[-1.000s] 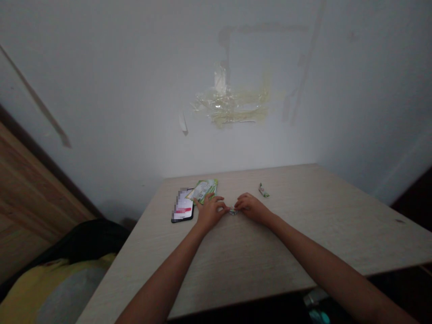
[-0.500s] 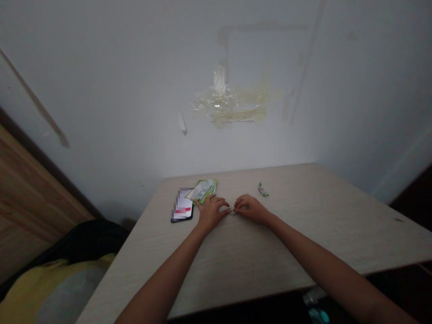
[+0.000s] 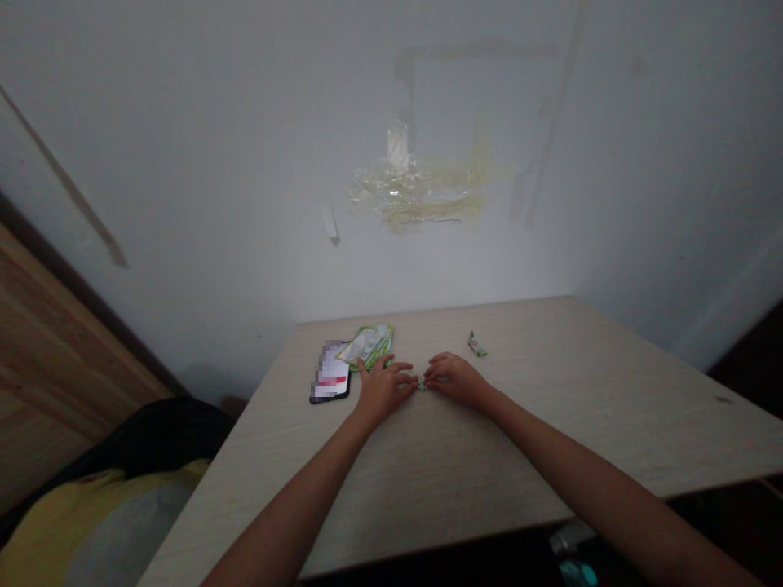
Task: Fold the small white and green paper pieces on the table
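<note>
Nearest, below the front lip of the bench (image 3: 428, 481): a teal object (image 3: 578, 572) in deep shadow, kind unclear. Lower left, beside the bench, yellow and grey fabric (image 3: 91, 530), a black bundle (image 3: 165, 428) just behind. Mid-bench, left hand (image 3: 380, 390) and right hand (image 3: 457, 380) face each other, a small crumpled piece (image 3: 422, 384) between them, low over the bench top; each grip pinched on it, one from either side. Too small to tell whether it encloses anything. Left of the left hand, a phone (image 3: 332, 381), face up, screen lit. Beyond the hand, a green-and-white packet (image 3: 369, 342) lies flat, one corner over the phone; a left finger overlaps its near edge, contact uncertain, contents hidden. Farther right, a green scrap (image 3: 477, 345), folded, well apart from the packet. Bench top pale, wood-grained, its far edge at the wall (image 3: 245, 163). Wood panelling (image 3: 42, 326) at left. On the wall: crinkled clear tape (image 3: 395, 191), yellowed residue, a loose white strip (image 3: 330, 222).
</note>
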The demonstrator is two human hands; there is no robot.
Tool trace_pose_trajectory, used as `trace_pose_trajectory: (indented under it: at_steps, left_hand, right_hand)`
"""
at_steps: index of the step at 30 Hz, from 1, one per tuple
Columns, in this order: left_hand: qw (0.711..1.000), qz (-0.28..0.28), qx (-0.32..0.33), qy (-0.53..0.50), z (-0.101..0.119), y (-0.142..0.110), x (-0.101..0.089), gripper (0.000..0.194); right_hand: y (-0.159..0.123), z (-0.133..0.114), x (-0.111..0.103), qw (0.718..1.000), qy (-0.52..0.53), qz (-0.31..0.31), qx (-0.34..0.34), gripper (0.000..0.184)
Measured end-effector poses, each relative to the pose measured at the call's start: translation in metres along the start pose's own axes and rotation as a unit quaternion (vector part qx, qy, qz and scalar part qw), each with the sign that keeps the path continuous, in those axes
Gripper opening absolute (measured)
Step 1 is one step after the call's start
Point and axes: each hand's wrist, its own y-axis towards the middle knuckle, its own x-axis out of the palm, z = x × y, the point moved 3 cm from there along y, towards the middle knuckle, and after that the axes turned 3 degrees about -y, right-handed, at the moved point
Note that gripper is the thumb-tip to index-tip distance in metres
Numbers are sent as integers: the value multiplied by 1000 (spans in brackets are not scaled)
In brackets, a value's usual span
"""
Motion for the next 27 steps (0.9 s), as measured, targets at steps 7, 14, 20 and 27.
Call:
trace_pose_trajectory:
  at_steps: [7, 14, 20, 27]
  left_hand:
    - [999, -28, -4, 19, 3, 2, -4, 20]
    - [999, -28, -38, 9, 0, 11, -4, 23]
    - [998, -7, -60, 8, -2, 5, 0, 18]
    - [998, 37, -33, 36, 2, 2, 3, 16]
  right_hand:
    - [3, -2, -2, 998, -32, -35, -34, 5]
    - [3, -2, -2, 998, -15, -41, -38, 9]
    - [-1, -1, 1, 999, 5, -35, 22, 10]
    - [-2, 5, 5, 1000, 1, 12, 19, 5]
